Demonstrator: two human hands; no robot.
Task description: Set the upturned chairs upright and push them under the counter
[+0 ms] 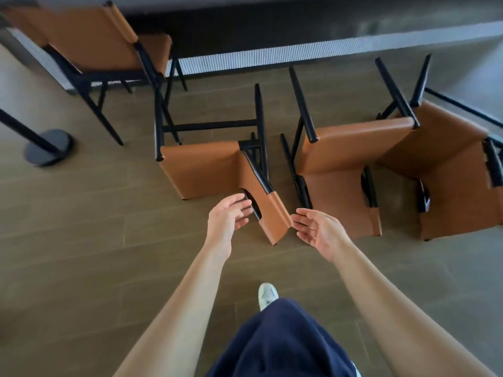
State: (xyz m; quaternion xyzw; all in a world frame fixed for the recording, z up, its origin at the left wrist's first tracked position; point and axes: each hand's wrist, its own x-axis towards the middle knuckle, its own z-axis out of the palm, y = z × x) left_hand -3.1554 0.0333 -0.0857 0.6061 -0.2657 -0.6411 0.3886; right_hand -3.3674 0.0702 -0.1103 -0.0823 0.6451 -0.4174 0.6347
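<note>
Three tan leather chairs with black legs lie upturned on the wooden floor, legs pointing up. The nearest chair (206,170) lies in the middle, its backrest end (275,219) pointing toward me. My left hand (228,216) is open at the left side of that backrest, fingers by its dark cut-out. Just off the backrest's right edge, my right hand (315,229) is open, palm facing it. A second chair (343,164) and a third chair (446,170) lie to the right. A fourth chair (92,42) stands upright at the counter (299,28), far left.
The counter runs across the top, with a ribbed pale base strip (272,57). A black pole with a round base (49,146) stands at the left. My dark trousers and a white shoe (268,295) show at the bottom centre.
</note>
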